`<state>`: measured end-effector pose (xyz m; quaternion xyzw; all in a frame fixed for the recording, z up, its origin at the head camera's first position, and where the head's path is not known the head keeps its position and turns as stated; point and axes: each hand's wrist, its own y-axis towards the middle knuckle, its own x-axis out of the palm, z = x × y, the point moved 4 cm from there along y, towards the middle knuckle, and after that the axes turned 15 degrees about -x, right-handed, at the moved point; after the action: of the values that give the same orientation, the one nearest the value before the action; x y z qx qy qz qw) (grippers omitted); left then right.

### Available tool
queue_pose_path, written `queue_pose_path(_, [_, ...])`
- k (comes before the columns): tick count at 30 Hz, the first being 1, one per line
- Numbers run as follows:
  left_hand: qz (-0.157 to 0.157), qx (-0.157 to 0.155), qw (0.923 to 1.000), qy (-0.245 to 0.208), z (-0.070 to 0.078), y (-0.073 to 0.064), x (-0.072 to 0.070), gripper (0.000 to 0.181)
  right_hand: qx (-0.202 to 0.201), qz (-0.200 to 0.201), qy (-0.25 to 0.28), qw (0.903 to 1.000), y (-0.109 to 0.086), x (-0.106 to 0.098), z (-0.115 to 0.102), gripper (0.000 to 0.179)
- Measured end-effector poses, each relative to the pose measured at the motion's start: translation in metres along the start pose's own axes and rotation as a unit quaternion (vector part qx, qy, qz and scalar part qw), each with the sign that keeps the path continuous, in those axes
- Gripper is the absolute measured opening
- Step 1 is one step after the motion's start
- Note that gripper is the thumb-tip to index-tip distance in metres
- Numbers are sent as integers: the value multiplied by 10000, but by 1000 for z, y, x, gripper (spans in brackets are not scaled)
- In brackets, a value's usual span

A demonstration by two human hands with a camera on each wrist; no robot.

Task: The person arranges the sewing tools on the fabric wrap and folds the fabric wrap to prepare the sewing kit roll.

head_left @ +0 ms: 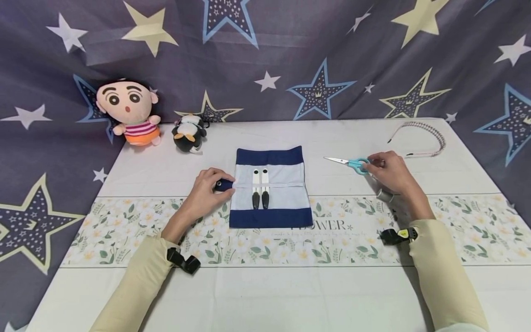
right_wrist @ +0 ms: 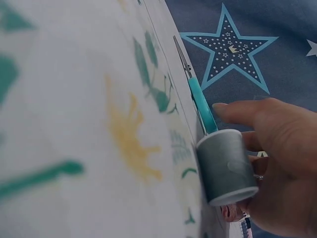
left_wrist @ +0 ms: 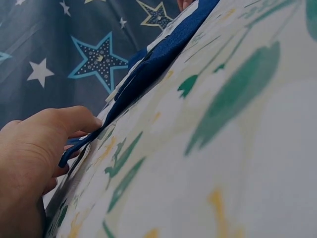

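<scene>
A navy-and-white fabric case [head_left: 286, 219] lies unfolded at the middle of the table. Two slim white tools [head_left: 265, 184] with black ends lie side by side on its pale inside. At its left edge my left hand [head_left: 205, 190] pinches the navy tab [head_left: 224, 185], which has a round snap; in the left wrist view the tab [left_wrist: 74, 148] passes between thumb and fingers. To the right, my right hand [head_left: 392, 171] holds small scissors [head_left: 357, 165] by their turquoise handles, blades pointing left toward the case. A grey thread spool [right_wrist: 225, 168] is close beside this hand, partly overlapping it.
A beaded headband [head_left: 437, 133] lies at the back right. Two plush toys, a cartoon doll [head_left: 137, 115] and a penguin [head_left: 188, 133], sit at the back left. A star-patterned curtain [head_left: 265, 55] hangs behind the table. The tablecloth [head_left: 265, 295] carries a floral band.
</scene>
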<state>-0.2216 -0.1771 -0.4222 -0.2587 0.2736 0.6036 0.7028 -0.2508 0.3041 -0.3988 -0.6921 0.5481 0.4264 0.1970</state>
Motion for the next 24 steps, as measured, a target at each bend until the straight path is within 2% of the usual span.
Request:
queue_pose_path(9, [50, 4, 10000, -43, -1, -1, 0, 28, -141, 186, -114, 9997, 1, 3, 1, 39])
queue_pose_path(18, [75, 38, 10000, -17, -1, 0, 0, 28, -99, 245, -210, 9994, 0, 7, 2, 37])
queue_pose_path(24, [77, 41, 10000, -2, 0, -1, 0, 29, -25, 299, 104, 9995, -2, 7, 3, 38])
